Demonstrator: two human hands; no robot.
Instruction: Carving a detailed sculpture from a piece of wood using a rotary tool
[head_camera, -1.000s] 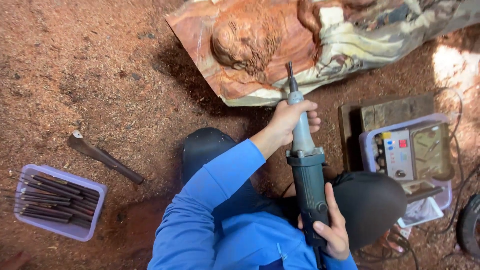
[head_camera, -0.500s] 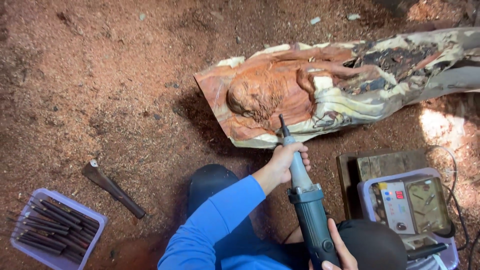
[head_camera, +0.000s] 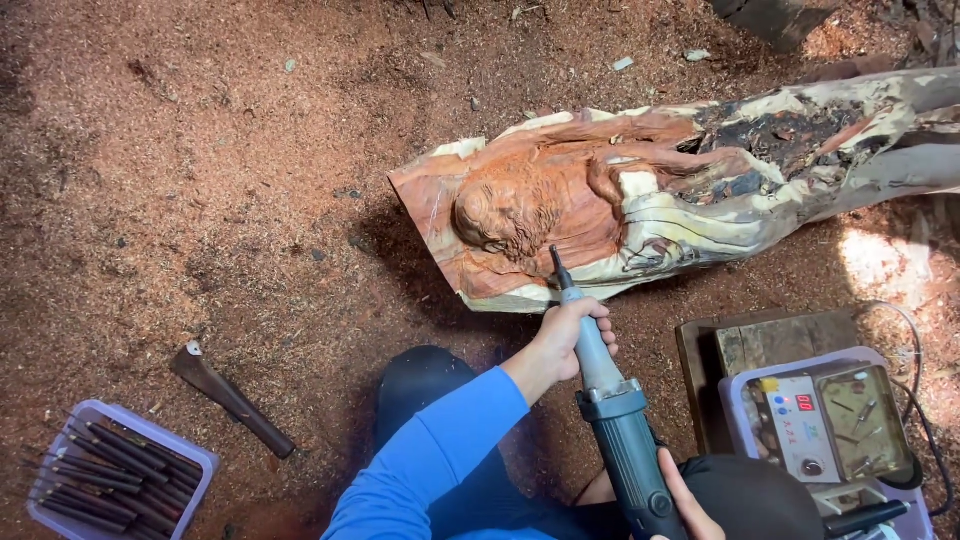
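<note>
A: Where's the die grinder (head_camera: 620, 420)?

B: I'm holding it over my lap, bit nearing the carved log (head_camera: 640, 200). Left hand (head_camera: 565, 340) is wrapping the slim neck, right hand (head_camera: 685, 500) is gripping the rear. Probably stiff, weighty; two-handed suits it.

A: Labels?

B: Grey-lilac control box (head_camera: 830, 425) at right, pale panel with red display.

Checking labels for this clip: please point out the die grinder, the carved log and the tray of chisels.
die grinder (head_camera: 625, 430): head view, on its teal body.
carved log (head_camera: 560, 200): head view, on the reddish carved relief.
tray of chisels (head_camera: 190, 457): head view, on its lavender rim.
</note>
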